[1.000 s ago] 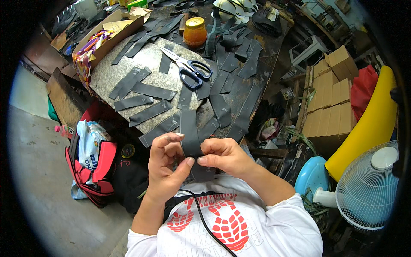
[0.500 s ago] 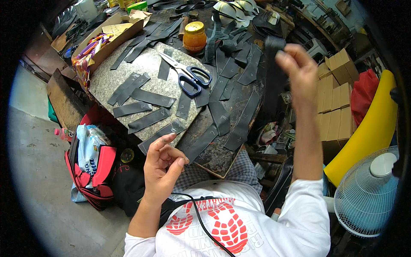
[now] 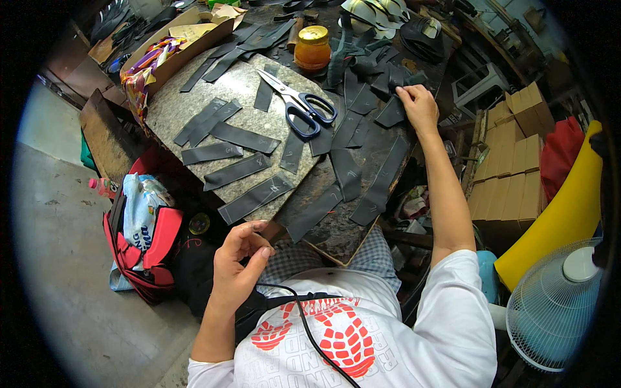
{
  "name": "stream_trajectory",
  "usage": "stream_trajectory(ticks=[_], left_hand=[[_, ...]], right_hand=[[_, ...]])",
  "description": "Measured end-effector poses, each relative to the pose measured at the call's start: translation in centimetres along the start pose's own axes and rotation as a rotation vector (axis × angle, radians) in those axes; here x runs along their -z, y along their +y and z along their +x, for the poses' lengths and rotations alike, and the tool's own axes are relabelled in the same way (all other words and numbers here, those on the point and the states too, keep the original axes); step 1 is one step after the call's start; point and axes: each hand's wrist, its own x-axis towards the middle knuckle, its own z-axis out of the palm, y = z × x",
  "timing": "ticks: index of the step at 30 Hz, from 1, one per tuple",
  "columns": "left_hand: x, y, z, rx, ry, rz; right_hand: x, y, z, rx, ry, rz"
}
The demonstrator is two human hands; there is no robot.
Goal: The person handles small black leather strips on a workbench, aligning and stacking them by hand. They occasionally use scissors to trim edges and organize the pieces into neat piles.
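Having come down to dark strips [image 3: 390, 114], the right hand [image 3: 419, 108] seemingly pinches one.

A clear glass jar with a gold-yellow lid and orange contents [image 3: 312, 52] stands toward the far side of the dark, worn surface [image 3: 331, 238]. Left of it sits an open brown cardboard box [image 3: 193, 50], with purple and orange printed wrapping [image 3: 147, 63] at its near end. Below, a red-and-black fabric bag [image 3: 162, 239] holds a light-blue and white plastic package [image 3: 139, 208] above the grey concrete floor [image 3: 58, 271]. At right, stacked brown cartons [image 3: 508, 171] adjoin crumpled red fabric [image 3: 561, 155], a curved yellow sheet [image 3: 548, 216] and a white-caged fan [image 3: 550, 317].
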Motion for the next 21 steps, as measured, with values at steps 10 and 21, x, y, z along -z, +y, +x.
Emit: stream_trajectory(ticks=[10, 21], left_hand=[[0.6, 0.4, 0.1, 0.058, -0.036, -0.022], [1.1, 0.9, -0.2, 0.052, -0.016, 0.085]], right_hand=[[2.5, -4.1, 0.1, 0.062, 0.131, 0.150], [0.8, -10.2, -6.6, 0.389, -0.205, 0.133]])
